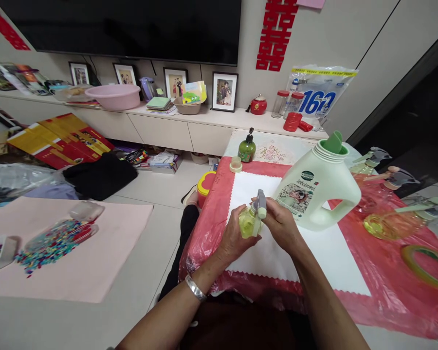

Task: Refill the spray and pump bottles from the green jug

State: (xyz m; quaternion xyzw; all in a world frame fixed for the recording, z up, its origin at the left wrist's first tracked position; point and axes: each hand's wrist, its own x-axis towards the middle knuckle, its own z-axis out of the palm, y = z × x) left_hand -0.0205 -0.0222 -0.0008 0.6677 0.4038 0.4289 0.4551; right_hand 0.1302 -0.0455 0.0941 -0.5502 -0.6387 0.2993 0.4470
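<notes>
A small clear spray bottle (246,224) with pale yellow-green contents is held over the white scalloped-edge sheet (266,262). My left hand (231,240) wraps round its body. At its grey trigger head (262,203), the fingers of my right hand (280,222) are closed on the head and neck. Just beyond my right hand stands a large pale green jug (336,182), uncapped, with a green spout in its mouth. A round cap (235,164) lies on the table near a dark green pump bottle (247,148).
On the right, several spray bottles (392,226) lie or stand near a roll of tape (428,267). Red plastic (206,228) covers the table. Coloured beads (53,243) are spread on a pink mat (83,277) at left. A cabinet (160,129) runs along the wall.
</notes>
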